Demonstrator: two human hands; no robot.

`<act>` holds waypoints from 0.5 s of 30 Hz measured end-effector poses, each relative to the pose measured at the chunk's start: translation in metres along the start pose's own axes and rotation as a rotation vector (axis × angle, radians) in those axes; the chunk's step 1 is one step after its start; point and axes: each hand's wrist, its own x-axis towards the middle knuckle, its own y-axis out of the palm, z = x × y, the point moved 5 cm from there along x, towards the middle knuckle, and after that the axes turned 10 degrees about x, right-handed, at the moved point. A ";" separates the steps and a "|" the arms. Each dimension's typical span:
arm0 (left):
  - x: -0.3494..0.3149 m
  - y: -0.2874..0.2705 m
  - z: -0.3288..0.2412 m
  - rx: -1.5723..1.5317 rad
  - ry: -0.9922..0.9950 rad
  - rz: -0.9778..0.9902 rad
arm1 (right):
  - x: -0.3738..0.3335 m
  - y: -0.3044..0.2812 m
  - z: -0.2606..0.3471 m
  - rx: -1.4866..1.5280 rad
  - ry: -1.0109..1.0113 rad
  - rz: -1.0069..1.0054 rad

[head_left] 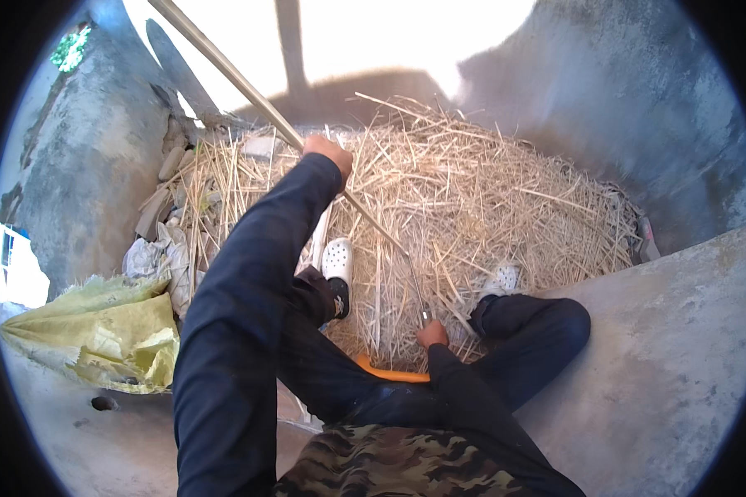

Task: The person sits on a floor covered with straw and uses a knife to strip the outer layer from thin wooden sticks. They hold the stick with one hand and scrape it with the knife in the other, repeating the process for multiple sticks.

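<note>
A long pale wooden pole (232, 74) slants down from the upper left toward the middle. My left hand (329, 152) is wrapped round it, over the straw. Low between my knees, my right hand (432, 333) is closed round the handle of a tool with a thin dark metal blade or rod (414, 282). The upper end of that metal part meets the thin lower end of the pole; whether they are joined, I cannot tell. Loose dry straw (481, 190) lies under both hands.
A torn yellow woven sack (112, 331) lies at the left, with stones (172, 161) behind it. Concrete walls (638, 99) surround the straw. My feet, in white clogs (337, 260), rest on the straw. Something orange with a curved edge (396, 375) shows between my legs.
</note>
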 end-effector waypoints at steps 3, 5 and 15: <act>-0.004 0.007 -0.003 -0.025 0.004 0.008 | -0.020 -0.018 0.031 0.401 0.300 0.157; -0.009 0.006 -0.001 -0.033 0.010 -0.003 | -0.018 -0.010 0.040 0.657 0.326 0.222; -0.020 0.009 -0.001 -0.088 0.051 -0.002 | 0.019 0.005 0.001 0.070 -0.431 -0.224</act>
